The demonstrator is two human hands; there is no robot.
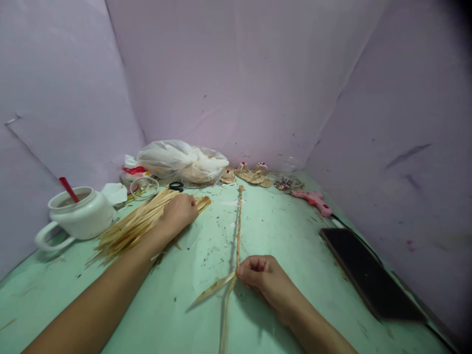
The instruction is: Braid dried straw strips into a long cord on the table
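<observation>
Nearest, the right hand [263,278] pinches the near end of a braided straw cord [239,228] lying along the green table [295,246]. Farther left, the left hand [180,210] rests curled on a bundle of straw strips [136,223], beside a white pot [79,214].

Soft, even light fills the scene, a bit dim overall, with a faint lilac cast off the paper walls [239,88] and only pale, short shadows under the left hand [180,210] and right hand [263,279] on the green table [287,236]. There's no harsh glare, just a mild sheen on the plastic bag [182,160] and the dark phone screen [367,273]. The wide lens bends the walls outward, the far right corners darken into vignette, and the near forearms and the small things at the back look soft.
</observation>
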